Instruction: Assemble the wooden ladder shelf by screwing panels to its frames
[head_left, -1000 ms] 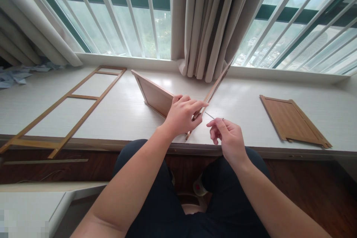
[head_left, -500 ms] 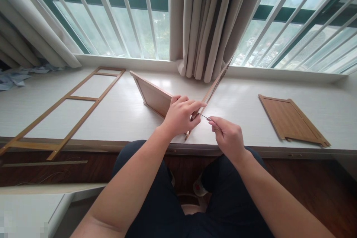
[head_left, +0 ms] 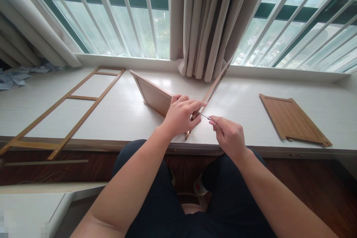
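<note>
My left hand (head_left: 182,115) is closed round the joint where an upright wooden panel (head_left: 153,96) meets a slatted wooden side frame (head_left: 217,81). The panel slants off to the left and the frame runs back toward the curtain, both on edge on the white sill. In my right hand (head_left: 230,132) a thin metal tool, which looks like a hex key (head_left: 205,116), is pinched between thumb and fingers. Its far end reaches the outer face of the frame beside my left fingertips. The fastener there is hidden by my left hand.
A long wooden frame with crossbars (head_left: 82,98) lies at left, its near end over the sill's edge. A flat brown wooden panel (head_left: 294,119) lies at right. Crumpled paper (head_left: 16,76) is at far left. A curtain (head_left: 200,26) hangs behind the work.
My right hand has shifted very slightly to the right with the tool. My left hand and the wooden parts stay in place.
</note>
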Action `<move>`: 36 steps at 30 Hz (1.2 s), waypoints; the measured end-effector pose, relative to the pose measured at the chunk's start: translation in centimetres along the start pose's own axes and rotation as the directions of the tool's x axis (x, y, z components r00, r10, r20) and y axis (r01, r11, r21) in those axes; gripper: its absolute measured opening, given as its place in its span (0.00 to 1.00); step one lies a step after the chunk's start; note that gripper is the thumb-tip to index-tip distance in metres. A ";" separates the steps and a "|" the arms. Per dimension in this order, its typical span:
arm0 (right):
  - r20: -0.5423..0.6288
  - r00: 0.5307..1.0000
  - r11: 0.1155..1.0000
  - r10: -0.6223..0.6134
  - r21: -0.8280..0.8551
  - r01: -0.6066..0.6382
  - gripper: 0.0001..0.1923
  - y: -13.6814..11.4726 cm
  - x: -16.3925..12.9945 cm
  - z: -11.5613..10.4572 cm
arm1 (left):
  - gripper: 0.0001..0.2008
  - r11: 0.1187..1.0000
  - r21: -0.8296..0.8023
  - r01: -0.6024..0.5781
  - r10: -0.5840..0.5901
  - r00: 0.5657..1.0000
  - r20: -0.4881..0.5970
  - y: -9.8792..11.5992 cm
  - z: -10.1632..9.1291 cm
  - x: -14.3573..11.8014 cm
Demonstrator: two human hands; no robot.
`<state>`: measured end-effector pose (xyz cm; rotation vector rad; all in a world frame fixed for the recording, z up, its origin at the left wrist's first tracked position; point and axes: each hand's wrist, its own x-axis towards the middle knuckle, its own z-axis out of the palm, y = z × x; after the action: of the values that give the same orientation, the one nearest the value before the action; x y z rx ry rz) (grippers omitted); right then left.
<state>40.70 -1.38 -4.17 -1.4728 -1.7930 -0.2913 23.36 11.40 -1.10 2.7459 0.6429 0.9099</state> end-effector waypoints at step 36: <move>0.021 0.997 0.996 -0.080 -0.042 0.081 0.13 0.8 0.2 0.2 | 0.17 1.000 -0.010 0.013 -0.013 1.000 0.024 0.0 -0.1 0.0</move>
<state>41.34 -0.84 -4.38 -1.4399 -1.8753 -0.3593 23.30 11.38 -0.96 2.7367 0.6491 0.8731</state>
